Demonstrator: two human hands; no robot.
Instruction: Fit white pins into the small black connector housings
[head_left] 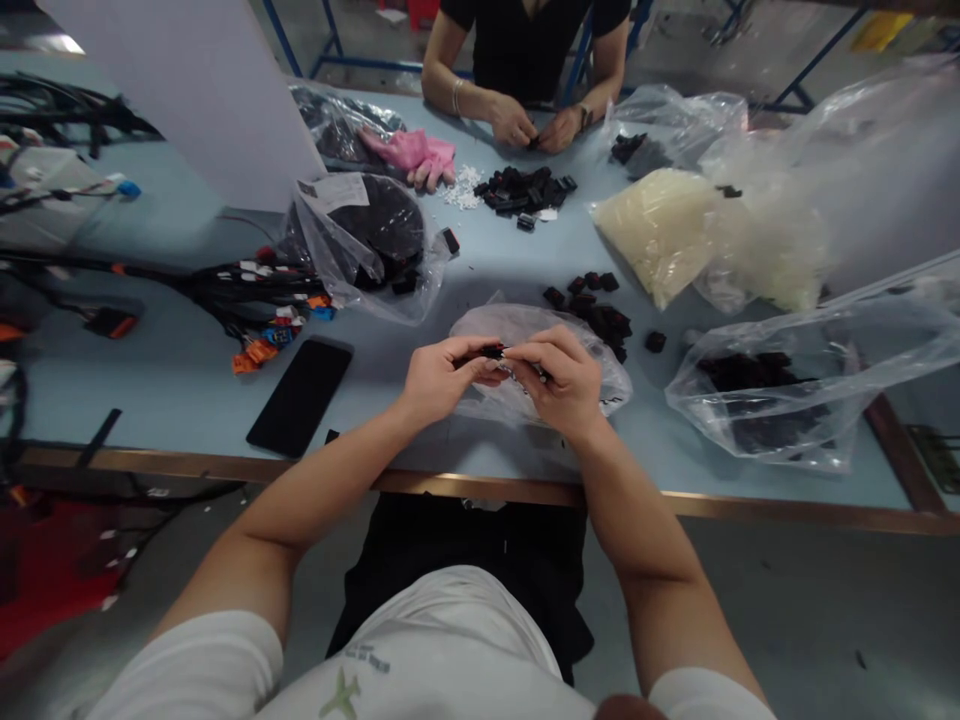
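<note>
My left hand and my right hand meet above a clear plastic bag near the table's front edge. Both pinch a small black connector part between their fingertips. The right hand's fingers are curled tightly, and what else they hold is hidden. A small pile of black connector parts lies just beyond the hands, with one loose piece to its right.
A black phone lies left of my hands, beside a wire harness with coloured plugs. Several plastic bags of parts stand to the right and at the back. Across the table a person's hands work over another black pile. Pink gloves lie nearby.
</note>
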